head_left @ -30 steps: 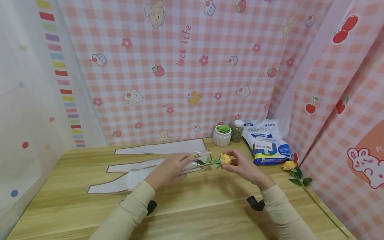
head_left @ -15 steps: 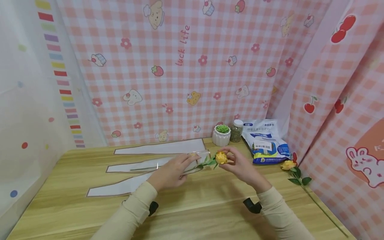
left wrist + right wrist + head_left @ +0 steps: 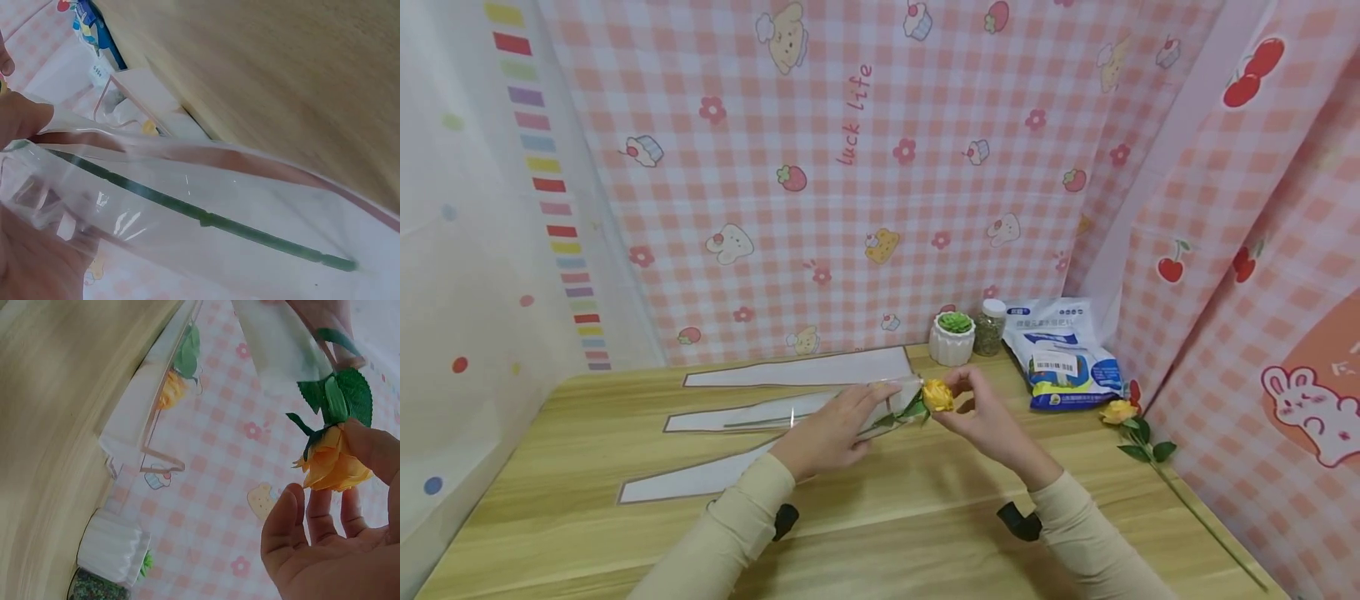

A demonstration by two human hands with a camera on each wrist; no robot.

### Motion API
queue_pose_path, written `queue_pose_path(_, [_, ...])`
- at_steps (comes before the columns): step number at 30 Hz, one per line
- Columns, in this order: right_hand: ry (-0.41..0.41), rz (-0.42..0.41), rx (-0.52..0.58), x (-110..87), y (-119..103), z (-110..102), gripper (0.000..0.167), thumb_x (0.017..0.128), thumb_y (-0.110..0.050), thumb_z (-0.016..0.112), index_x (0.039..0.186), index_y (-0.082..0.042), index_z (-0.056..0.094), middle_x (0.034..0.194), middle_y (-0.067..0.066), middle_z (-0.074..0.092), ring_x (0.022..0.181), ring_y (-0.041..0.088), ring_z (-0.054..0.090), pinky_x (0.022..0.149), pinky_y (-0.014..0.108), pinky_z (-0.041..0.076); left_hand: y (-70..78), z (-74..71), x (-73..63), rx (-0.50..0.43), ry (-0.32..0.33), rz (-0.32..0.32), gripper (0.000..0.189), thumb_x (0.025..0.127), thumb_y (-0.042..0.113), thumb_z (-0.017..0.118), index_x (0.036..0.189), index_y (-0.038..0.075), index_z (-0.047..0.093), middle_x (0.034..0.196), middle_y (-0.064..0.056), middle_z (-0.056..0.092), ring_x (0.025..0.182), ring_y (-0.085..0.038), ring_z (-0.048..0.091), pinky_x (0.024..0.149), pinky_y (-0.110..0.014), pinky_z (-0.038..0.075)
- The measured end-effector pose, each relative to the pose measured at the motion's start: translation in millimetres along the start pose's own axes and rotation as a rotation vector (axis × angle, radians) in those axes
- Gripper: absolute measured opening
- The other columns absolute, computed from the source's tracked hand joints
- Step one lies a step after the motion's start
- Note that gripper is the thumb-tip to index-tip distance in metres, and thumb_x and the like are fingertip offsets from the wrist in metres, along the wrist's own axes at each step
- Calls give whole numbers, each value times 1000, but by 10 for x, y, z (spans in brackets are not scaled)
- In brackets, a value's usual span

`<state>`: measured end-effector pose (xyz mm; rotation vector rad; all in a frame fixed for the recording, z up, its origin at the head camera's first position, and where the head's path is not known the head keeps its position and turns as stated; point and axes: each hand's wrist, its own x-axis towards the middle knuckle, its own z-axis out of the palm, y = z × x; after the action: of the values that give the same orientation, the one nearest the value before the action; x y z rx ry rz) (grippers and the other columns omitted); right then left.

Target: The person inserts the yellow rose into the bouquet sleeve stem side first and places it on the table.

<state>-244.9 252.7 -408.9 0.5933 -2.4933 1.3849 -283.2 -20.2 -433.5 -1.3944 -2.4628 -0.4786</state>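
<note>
Beside the opening of a clear flower sleeve, my right hand holds a yellow rose by its bloom, thumb at one side and fingers at the other. The rose's leaves are at the sleeve's mouth, and its green stem shows through the film. My left hand grips the sleeve near that mouth, covering part of it. Two more flat sleeves lie near: one behind, one in front, partly under my left forearm.
A white pot with a green succulent, a lidded jar and a blue-white bag stand along the back right. Another yellow rose lies at the table's right edge. Patterned curtains enclose the wooden table.
My right hand has moved left with the rose, bringing its bloom close to the sleeve's mouth and its leaves into it. The left hand stays nearly still.
</note>
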Motion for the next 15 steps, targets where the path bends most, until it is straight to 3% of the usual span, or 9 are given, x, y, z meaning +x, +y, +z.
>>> queue_pose_path(8, [21, -1, -40, -23, -71, 125, 39, 87, -7, 79, 113, -5, 50, 106, 9, 55, 92, 25, 54, 65, 27, 46, 5, 7, -2, 35, 8, 32, 91, 85, 9, 79, 158, 16, 25, 134, -13, 52, 122, -27, 52, 106, -43, 48])
queue_pose_path(15, [58, 11, -30, -31, -101, 229, 36, 86, -1, 79, 107, -4, 51, 109, 12, 59, 92, 25, 59, 66, 27, 48, 22, 4, 8, 6, -8, 27, 90, 86, 9, 78, 158, 15, 24, 134, -12, 52, 124, -26, 51, 107, -44, 45])
